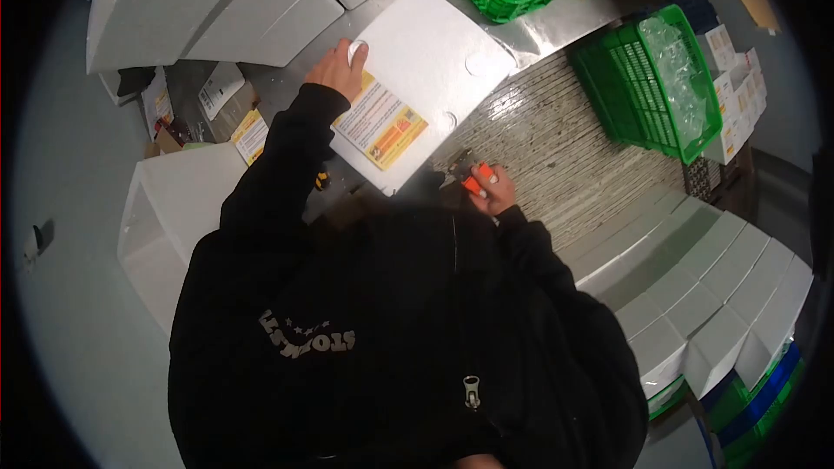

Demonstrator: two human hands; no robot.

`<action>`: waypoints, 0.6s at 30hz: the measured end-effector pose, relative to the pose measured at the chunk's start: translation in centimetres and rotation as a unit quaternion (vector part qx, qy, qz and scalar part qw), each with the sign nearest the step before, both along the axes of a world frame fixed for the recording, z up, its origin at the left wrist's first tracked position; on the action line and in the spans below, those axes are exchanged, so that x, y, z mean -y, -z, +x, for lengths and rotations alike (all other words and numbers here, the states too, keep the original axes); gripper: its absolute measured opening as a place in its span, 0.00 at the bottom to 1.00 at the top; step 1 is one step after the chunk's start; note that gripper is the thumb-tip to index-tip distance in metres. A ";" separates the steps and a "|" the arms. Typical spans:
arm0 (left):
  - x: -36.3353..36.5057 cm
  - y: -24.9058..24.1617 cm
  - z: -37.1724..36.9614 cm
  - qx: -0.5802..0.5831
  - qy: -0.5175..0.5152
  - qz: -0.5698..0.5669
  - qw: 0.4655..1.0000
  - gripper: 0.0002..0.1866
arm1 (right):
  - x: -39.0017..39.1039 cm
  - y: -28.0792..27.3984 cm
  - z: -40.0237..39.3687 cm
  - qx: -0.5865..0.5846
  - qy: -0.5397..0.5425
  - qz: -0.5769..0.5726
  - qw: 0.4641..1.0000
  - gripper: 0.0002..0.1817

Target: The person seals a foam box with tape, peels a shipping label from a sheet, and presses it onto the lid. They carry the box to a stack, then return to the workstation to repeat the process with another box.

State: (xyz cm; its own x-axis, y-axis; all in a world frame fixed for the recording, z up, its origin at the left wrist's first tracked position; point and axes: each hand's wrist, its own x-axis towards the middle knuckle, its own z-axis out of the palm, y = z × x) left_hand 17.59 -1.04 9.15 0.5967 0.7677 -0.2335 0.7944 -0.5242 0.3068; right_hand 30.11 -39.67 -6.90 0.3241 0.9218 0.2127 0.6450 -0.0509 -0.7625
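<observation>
A white foam lid or board (434, 61) lies tilted on the metal table, with a yellow and white printed label (382, 126) on its near left part. My left hand (340, 68) rests on the lid's left edge, thumb on top and fingers spread over the edge. Lower right of the lid, my right hand (493, 191) is closed around an orange-handled tool (478, 178). The tool's dark front end points toward the lid's near side; its exact kind cannot be made out.
White foam boxes (261, 13) stand at the upper left, and an open one (178, 204) at the left. Green crates (621, 91) with clear bags sit at the right and top. Stacked white boxes (704, 287) line the lower right. Loose labels (250, 135) lie left.
</observation>
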 end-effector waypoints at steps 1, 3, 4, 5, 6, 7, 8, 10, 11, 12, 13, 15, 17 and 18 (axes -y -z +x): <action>-0.1 -0.1 0.1 0.000 0.003 0.010 1.000 0.27 | 0.4 0.6 0.4 0.016 -0.008 -0.018 1.000 0.42; 0.7 0.0 0.2 0.038 0.026 0.109 0.993 0.25 | 0.7 0.9 1.3 0.024 -0.047 -0.055 0.997 0.44; 1.5 0.0 0.2 0.047 0.055 0.222 0.972 0.26 | 0.6 0.6 1.2 0.032 -0.048 -0.072 0.996 0.44; 2.1 0.0 0.3 0.058 0.084 0.334 0.937 0.27 | 0.4 0.4 1.1 0.040 -0.050 -0.089 0.994 0.44; 4.4 -1.6 1.2 0.071 0.116 0.264 0.955 0.29 | -0.4 -0.5 1.3 0.051 -0.052 -0.103 0.992 0.43; 8.0 -3.3 2.2 0.082 0.151 0.191 0.966 0.32 | -1.2 -1.9 1.0 0.061 -0.046 -0.133 0.988 0.42; 11.8 -3.0 2.7 0.071 0.187 0.159 0.967 0.35 | -2.3 -4.2 0.6 0.068 -0.042 -0.165 0.983 0.42; 15.7 -1.6 2.8 0.043 0.227 0.128 0.964 0.40 | -4.5 -10.5 0.1 0.095 -0.049 -0.255 0.961 0.34; 16.4 -1.3 2.8 0.027 0.234 0.130 0.963 0.42 | -5.5 -11.4 -0.7 0.120 -0.038 -0.274 0.954 0.30; 16.9 -1.0 2.8 0.009 0.241 0.133 0.961 0.44 | -6.4 -11.9 -1.5 0.143 -0.025 -0.291 0.946 0.27; 17.0 -0.7 2.8 0.003 0.243 0.142 0.959 0.44 | -6.7 -12.1 -2.1 0.163 -0.012 -0.309 0.937 0.24; 17.3 -0.2 2.7 -0.008 0.250 0.155 0.956 0.46 | -8.3 -10.7 -2.9 0.229 -0.078 -0.343 0.908 0.15; 18.5 0.0 3.2 -0.035 0.227 0.190 0.955 0.43 | -12.3 -9.9 -3.6 0.246 -0.100 -0.545 0.795 0.13; 19.1 0.5 3.3 -0.043 0.213 0.216 0.952 0.41 | -11.5 -6.3 -3.3 0.262 -0.292 -0.610 0.689 0.11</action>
